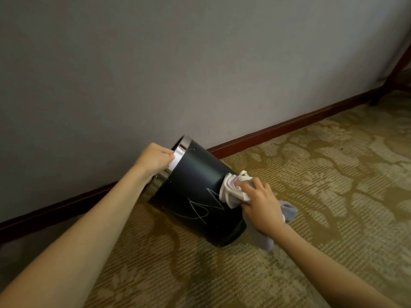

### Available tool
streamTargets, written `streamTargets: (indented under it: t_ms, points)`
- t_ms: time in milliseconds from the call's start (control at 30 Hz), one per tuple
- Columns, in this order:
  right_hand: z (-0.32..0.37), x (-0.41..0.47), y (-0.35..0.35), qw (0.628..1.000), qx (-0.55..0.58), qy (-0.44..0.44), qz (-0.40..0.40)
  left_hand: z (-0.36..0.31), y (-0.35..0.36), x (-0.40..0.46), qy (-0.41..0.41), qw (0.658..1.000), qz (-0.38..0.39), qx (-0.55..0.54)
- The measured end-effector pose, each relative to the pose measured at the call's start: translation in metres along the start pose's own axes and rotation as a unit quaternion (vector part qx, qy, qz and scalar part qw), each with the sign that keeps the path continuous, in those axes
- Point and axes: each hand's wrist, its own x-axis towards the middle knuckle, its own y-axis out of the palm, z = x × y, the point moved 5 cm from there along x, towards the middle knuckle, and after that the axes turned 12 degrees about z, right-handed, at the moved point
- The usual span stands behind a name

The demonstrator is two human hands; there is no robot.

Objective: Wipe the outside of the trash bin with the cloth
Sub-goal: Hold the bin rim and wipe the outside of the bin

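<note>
A black round trash bin [195, 185] with a shiny metal rim is tipped over toward the wall, its base resting on the carpet. White scribbled lines mark its side. My left hand [153, 158] grips the metal rim at the bin's upper left. My right hand [260, 203] holds a bunched light grey and white cloth [231, 190] and presses it against the bin's right side near the base. A loose end of the cloth hangs down beside my wrist.
A grey wall [178, 63] with a dark red-brown skirting board [289, 125] runs just behind the bin. The floor is a patterned gold-brown carpet [311, 174]. A dark wooden furniture leg [391, 81] stands at the far right.
</note>
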Motion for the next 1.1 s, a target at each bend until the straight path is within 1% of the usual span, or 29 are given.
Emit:
streamTargets:
  t_ms: [67, 100, 200, 267, 333, 433, 533, 633, 667, 733, 800, 867, 933, 1000, 1100]
  points:
    - [0.005, 0.018, -0.009, 0.999, 0.032, 0.031, -0.008, -0.006, 0.006, -0.005, 0.008, 1.0, 0.011, -0.015]
    - [0.014, 0.026, -0.013, 0.999, 0.039, 0.026, -0.021, -0.01, 0.01, -0.006, 0.012, 1.0, 0.015, -0.019]
    - [0.053, 0.034, -0.021, 0.995, 0.047, -0.053, -0.064, -0.022, 0.016, -0.007, 0.022, 1.0, 0.011, 0.011]
    - [0.063, 0.028, -0.019, 0.992, 0.042, -0.096, -0.067, -0.025, 0.017, -0.005, 0.023, 0.999, 0.014, 0.026]
    - [0.051, 0.019, -0.015, 0.992, 0.046, -0.103, -0.053, -0.024, 0.017, -0.004, 0.021, 0.999, 0.023, 0.031]
    - [0.007, 0.003, -0.002, 0.998, 0.041, -0.048, -0.023, -0.023, 0.015, -0.002, 0.017, 0.999, 0.022, 0.032]
    - [-0.037, -0.017, 0.01, 1.0, -0.004, 0.022, 0.021, -0.024, 0.012, 0.0, 0.001, 1.0, 0.018, 0.014]
    - [-0.047, -0.011, 0.004, 0.997, -0.015, 0.059, 0.04, -0.034, 0.015, 0.0, -0.006, 0.999, 0.026, 0.022]
    - [-0.04, -0.003, -0.001, 0.998, 0.004, 0.052, 0.033, -0.039, 0.018, 0.0, -0.002, 0.999, 0.028, 0.024]
    - [-0.011, 0.015, -0.013, 0.999, 0.038, 0.007, -0.005, -0.051, 0.026, -0.001, 0.002, 0.999, 0.037, 0.025]
    - [0.022, 0.026, -0.024, 0.997, 0.041, -0.046, -0.049, -0.06, 0.033, 0.0, 0.001, 0.998, 0.049, 0.034]
    - [0.044, 0.027, -0.029, 0.993, 0.027, -0.085, -0.073, -0.065, 0.035, 0.002, -0.003, 0.998, 0.056, 0.042]
    - [0.046, 0.017, -0.024, 0.992, -0.002, -0.106, -0.065, -0.063, 0.032, 0.004, -0.009, 0.997, 0.055, 0.044]
    - [0.029, 0.002, -0.01, 0.993, -0.03, -0.109, -0.039, -0.057, 0.025, 0.008, -0.016, 0.998, 0.043, 0.05]
    - [-0.013, -0.024, 0.013, 0.997, -0.045, -0.059, 0.015, -0.041, 0.01, 0.012, -0.032, 0.997, 0.019, 0.061]
